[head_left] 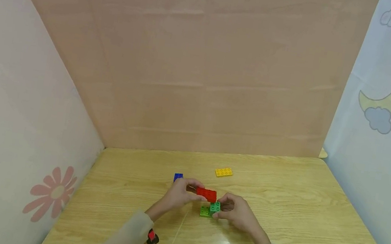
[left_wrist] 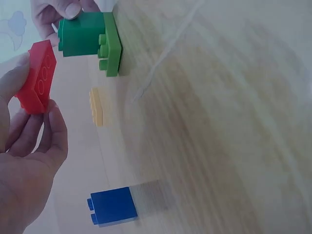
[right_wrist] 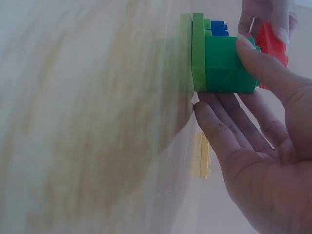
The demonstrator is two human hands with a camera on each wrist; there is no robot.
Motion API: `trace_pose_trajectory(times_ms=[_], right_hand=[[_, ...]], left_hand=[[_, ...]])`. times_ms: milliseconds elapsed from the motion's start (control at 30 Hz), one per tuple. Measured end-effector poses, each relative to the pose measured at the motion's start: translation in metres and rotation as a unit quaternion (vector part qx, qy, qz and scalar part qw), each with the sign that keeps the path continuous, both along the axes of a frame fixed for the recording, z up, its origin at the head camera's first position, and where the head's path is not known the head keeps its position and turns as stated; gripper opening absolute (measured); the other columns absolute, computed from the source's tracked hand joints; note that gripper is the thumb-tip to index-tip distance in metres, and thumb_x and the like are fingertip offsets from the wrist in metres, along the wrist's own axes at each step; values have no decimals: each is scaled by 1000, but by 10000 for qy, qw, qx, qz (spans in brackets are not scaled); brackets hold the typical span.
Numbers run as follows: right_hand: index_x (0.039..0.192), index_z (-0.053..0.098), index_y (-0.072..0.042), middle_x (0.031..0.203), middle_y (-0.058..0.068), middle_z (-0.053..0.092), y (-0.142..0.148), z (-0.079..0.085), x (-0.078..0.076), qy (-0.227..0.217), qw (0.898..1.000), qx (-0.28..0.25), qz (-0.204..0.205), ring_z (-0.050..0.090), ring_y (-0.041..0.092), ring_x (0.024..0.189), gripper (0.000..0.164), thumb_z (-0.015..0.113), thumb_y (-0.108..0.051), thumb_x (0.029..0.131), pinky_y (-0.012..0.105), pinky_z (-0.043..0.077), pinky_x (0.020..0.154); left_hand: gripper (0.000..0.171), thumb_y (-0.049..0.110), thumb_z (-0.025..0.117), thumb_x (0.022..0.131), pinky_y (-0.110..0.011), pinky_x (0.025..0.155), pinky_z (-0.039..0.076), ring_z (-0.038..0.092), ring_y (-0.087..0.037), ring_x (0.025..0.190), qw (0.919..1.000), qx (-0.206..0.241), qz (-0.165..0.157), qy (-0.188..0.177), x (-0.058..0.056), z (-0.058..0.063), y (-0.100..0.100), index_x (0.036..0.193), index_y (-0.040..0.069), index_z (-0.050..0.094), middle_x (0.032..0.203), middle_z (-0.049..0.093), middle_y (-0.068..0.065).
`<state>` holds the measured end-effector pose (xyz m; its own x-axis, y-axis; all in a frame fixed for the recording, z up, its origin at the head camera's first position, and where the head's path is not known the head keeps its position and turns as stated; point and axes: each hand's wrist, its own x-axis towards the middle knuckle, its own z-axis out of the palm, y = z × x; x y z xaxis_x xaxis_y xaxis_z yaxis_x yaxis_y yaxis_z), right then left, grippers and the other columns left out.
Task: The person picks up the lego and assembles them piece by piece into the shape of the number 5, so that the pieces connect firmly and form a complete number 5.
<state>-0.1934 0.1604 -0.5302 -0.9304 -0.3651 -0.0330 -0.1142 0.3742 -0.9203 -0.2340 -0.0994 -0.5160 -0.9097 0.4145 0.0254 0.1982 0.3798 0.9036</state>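
Observation:
My left hand (head_left: 178,194) pinches a red toy building brick (head_left: 206,194) between thumb and fingers. In the left wrist view the red brick (left_wrist: 40,77) is held up off the table, tilted, with rings showing on its underside. A dark green brick (head_left: 214,208) stands on one end of a flat light green plate brick (head_left: 204,211), whose studs show at the other end. My right hand (head_left: 238,213) holds the dark green brick, thumb on one side and fingers on the other, as the right wrist view shows. The red brick is close above the dark green one.
A flat yellow brick (head_left: 224,172) lies farther back on the wooden table (head_left: 284,186). Beyond my left hand sits a blue brick (head_left: 178,176). A brown sheet (head_left: 204,64) rises behind the table, and pale walls stand left and right.

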Motion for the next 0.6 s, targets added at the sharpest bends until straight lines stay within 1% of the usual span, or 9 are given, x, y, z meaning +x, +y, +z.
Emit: trace_pose_trajectory(times_ms=[100,200,300,467,600], right_hand=[[107,70,-6,120,12,75,0,1,1,9,10000,-2,-5,74,33,115,32,89,-19,85,46,62,97],[106,70,-7,120,13,75,0,0,1,20,10000,-5,19,74,33,115,32,90,-19,84,47,61,98],[106,71,-7,120,12,76,0,0,0,34,10000,3,44,74,31,114,31,90,-20,85,48,61,99],[106,70,-7,118,11,76,0,0,0,31,9999,46,92,75,29,111,30,89,-21,86,44,62,96],[107,70,-6,117,12,76,0,1,-1,47,9999,67,92,75,30,110,31,89,-19,86,44,63,94]], left_hand=[[32,36,88,87,-26,85,61,73,-11,98,10000,-52,-34,27,4,-1,2,113,21,78,111,78,3],[33,36,88,86,-25,85,61,73,-9,97,9999,-72,-72,46,9,-2,4,114,20,78,110,79,4],[35,36,88,86,-24,86,61,73,-8,97,9997,-168,-130,151,14,-4,7,114,18,78,110,80,3],[35,36,87,86,-23,88,60,73,-4,96,9977,-433,-271,451,20,-5,11,114,17,77,109,79,5],[33,31,86,88,-22,88,60,72,-3,95,9964,-453,-366,618,22,-6,12,116,15,77,110,78,3]])
